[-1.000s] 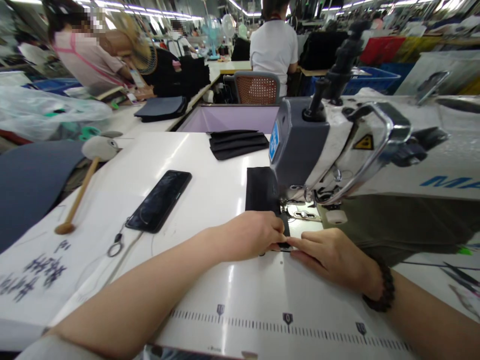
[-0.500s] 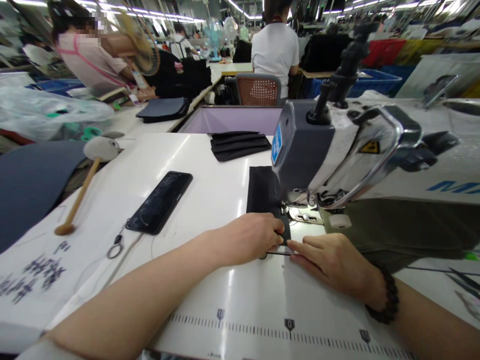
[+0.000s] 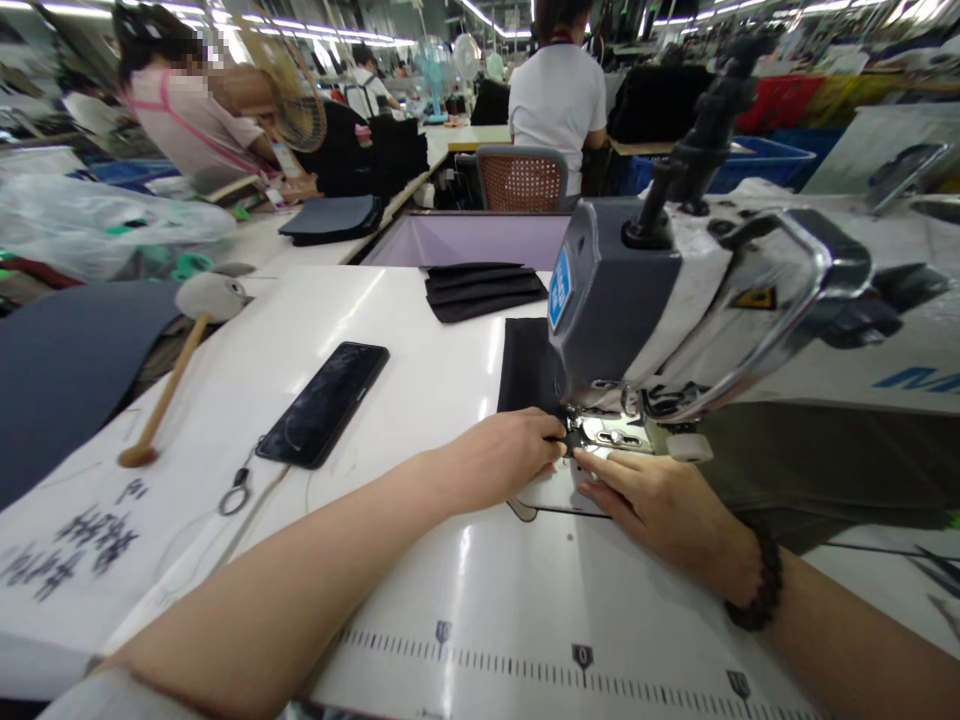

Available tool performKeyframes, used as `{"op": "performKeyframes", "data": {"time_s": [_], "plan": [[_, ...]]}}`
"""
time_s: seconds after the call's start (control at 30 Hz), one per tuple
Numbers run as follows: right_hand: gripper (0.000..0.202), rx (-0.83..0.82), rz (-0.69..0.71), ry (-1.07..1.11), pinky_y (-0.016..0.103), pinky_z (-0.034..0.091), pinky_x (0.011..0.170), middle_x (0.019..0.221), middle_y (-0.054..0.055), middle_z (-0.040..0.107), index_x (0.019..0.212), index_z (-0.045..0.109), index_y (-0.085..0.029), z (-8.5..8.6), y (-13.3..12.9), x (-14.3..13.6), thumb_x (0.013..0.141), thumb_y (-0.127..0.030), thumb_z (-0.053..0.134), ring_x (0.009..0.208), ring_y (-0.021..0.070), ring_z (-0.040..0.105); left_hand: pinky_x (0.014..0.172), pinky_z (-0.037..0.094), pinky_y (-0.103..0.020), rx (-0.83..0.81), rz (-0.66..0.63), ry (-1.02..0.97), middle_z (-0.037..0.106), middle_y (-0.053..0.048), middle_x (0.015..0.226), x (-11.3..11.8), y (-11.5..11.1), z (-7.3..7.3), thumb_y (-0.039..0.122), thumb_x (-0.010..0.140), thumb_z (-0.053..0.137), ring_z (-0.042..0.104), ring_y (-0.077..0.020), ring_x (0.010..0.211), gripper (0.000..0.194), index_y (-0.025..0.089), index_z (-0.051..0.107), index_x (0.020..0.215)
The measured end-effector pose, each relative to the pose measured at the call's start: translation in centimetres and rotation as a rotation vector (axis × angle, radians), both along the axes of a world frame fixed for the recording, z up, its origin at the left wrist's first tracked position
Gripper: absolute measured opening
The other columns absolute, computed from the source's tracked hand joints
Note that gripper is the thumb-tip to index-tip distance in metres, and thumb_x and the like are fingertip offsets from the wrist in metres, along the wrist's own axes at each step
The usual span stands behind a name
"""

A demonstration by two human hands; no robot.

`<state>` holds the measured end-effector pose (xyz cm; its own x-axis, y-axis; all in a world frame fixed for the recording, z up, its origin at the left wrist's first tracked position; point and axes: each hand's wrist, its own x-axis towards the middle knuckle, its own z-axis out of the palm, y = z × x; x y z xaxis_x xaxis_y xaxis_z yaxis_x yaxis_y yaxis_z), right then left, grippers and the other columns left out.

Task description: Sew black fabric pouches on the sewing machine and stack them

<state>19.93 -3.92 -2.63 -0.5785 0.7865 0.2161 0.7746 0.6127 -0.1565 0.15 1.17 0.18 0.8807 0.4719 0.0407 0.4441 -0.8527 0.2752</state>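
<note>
A strip of black fabric (image 3: 525, 360) lies under the head of a sewing machine (image 3: 615, 290), close to the presser foot. My left hand (image 3: 506, 455) rests on the near end of the strip, its fingers curled and pinching the cloth down. My right hand (image 3: 660, 505), with a dark bead bracelet on the wrist, lies flat with fingers stretched out. Its index fingertip touches the strip's near corner beside the metal needle plate (image 3: 615, 435). Just how the left fingertips grip is partly hidden.
Folded black pieces (image 3: 484, 290) lie behind the strip. A phone (image 3: 326, 405) and a wooden-handled mallet (image 3: 169, 395) are on the left. Olive fabric (image 3: 810, 460) sits under the machine arm. Co-workers sit farther back, one on a woven chair (image 3: 523, 180).
Both hands have moved forward toward the needle, and the black strip has slid away from me with them. Less of its near end shows in front of the presser foot.
</note>
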Motion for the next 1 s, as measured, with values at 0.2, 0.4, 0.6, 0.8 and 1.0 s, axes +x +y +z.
{"op": "performKeyframes", "data": {"time_s": [0.2, 0.4, 0.6, 0.8, 1.0], "plan": [[0.032, 0.002, -0.076, -0.025, 0.027, 0.047, 0.066, 0.088, 0.009, 0.068, 0.110, 0.057, -0.016, -0.2, 0.1, -0.4, 0.087, -0.032, 0.041, 0.079, 0.0181, 0.062, 0.090, 0.043, -0.029, 0.003, 0.052, -0.018, 0.056, -0.008, 0.104, 0.1, 0.3, -0.4, 0.016, 0.083, 0.050, 0.051, -0.0191, 0.100, 0.015, 0.011, 0.060, 0.094], [0.030, -0.020, -0.080, -0.020, 0.026, 0.047, 0.064, 0.088, 0.008, 0.068, 0.108, 0.057, -0.017, 0.0, 0.0, -0.5, 0.087, -0.032, 0.041, 0.077, 0.0171, 0.062, 0.091, 0.042, -0.030, 0.032, 0.056, -0.069, 0.055, -0.008, 0.103, 0.1, 0.6, -0.9, 0.016, 0.085, 0.047, 0.049, -0.0198, 0.103, 0.016, 0.010, 0.057, 0.095], [0.028, -0.041, -0.074, -0.009, 0.026, 0.047, 0.066, 0.090, 0.008, 0.067, 0.107, 0.057, -0.016, 0.0, 0.1, -0.4, 0.086, -0.029, 0.043, 0.078, 0.0170, 0.062, 0.089, 0.043, -0.030, 0.030, 0.055, -0.077, 0.056, -0.008, 0.102, 0.1, 0.7, -1.1, 0.015, 0.085, 0.047, 0.049, -0.0200, 0.103, 0.016, 0.010, 0.057, 0.096], [0.027, -0.033, -0.087, -0.006, 0.026, 0.047, 0.063, 0.087, 0.007, 0.067, 0.105, 0.058, -0.017, 0.2, 0.0, -0.5, 0.086, -0.029, 0.044, 0.075, 0.0166, 0.063, 0.087, 0.044, -0.030, 0.050, 0.055, -0.099, 0.057, -0.007, 0.099, 0.0, 1.3, -1.2, 0.016, 0.085, 0.047, 0.051, -0.0190, 0.099, 0.014, 0.012, 0.058, 0.091], [0.028, -0.014, -0.055, 0.038, 0.024, 0.045, 0.061, 0.078, 0.006, 0.067, 0.101, 0.060, -0.019, 0.3, -0.1, -0.2, 0.088, -0.031, 0.039, 0.070, 0.0154, 0.061, 0.080, 0.046, -0.030, 0.073, 0.080, 0.021, 0.059, -0.007, 0.090, 0.7, -1.1, 0.1, 0.025, 0.085, 0.050, 0.054, -0.0187, 0.087, 0.017, 0.011, 0.060, 0.087]]}}
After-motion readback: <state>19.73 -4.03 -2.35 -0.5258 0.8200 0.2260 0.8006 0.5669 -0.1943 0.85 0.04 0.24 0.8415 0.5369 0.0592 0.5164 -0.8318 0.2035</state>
